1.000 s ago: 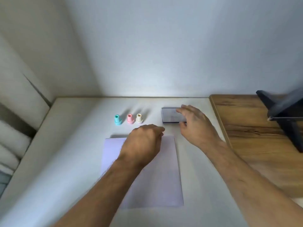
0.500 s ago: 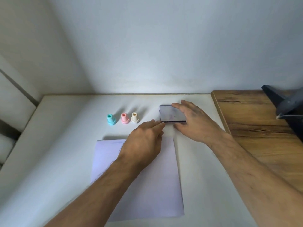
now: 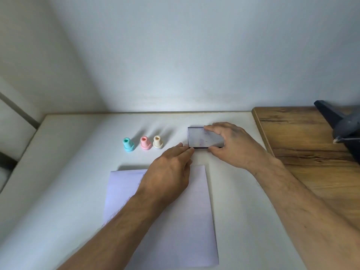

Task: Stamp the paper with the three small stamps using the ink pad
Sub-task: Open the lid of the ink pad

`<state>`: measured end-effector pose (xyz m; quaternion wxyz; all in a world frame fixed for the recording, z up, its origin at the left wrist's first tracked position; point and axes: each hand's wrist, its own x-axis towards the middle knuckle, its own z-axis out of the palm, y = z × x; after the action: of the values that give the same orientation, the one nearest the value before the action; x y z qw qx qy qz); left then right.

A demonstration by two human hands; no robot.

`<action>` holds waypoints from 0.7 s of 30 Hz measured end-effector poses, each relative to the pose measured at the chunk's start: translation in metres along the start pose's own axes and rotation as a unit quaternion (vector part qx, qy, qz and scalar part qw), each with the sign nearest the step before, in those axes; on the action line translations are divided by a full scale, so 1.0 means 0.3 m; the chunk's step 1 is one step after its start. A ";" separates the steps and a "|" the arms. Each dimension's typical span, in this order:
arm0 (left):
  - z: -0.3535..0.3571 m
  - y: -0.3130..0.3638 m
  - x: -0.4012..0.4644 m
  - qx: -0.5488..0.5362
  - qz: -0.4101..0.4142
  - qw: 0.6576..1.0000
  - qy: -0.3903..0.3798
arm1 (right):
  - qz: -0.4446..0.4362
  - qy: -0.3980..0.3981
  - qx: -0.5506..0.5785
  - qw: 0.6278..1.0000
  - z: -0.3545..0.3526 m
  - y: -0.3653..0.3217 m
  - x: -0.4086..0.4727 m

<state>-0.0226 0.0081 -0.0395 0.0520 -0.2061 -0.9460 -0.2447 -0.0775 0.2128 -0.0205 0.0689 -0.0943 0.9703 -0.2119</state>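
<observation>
Three small stamps stand in a row on the white table: teal (image 3: 128,144), pink (image 3: 145,143) and cream (image 3: 158,142). To their right lies the closed ink pad (image 3: 200,140), a flat rectangular case with a clear lid. My right hand (image 3: 231,144) grips it, fingers over the far edge and thumb at the near edge. My left hand (image 3: 169,172) reaches over the top of the pale paper sheet (image 3: 175,227), its fingertips touching the pad's near left corner.
A wooden surface (image 3: 315,145) adjoins the white table (image 3: 68,182) on the right. A dark grey stand (image 3: 342,125) sits at its far right edge. White walls close off the back and left.
My right hand has closed around the ink pad, and my left hand's fingers have stretched forward to its corner. The view has shifted slightly.
</observation>
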 end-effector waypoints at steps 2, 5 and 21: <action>0.004 0.002 0.000 0.012 -0.003 1.000 -0.002 | -0.009 0.003 -0.002 1.000 -0.004 0.006 -0.001; 0.002 0.009 0.000 0.023 -0.005 1.000 -0.009 | -0.020 0.004 -0.002 1.000 -0.011 0.012 -0.001; -0.019 -0.004 0.009 0.025 -0.003 1.000 -0.007 | -0.034 0.032 0.056 0.997 -0.060 -0.008 0.016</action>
<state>-0.0256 0.0053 -0.0346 0.0499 -0.2039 -0.9528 -0.2193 -0.0848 0.2168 -0.0037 0.0357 -0.1164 0.9549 -0.2709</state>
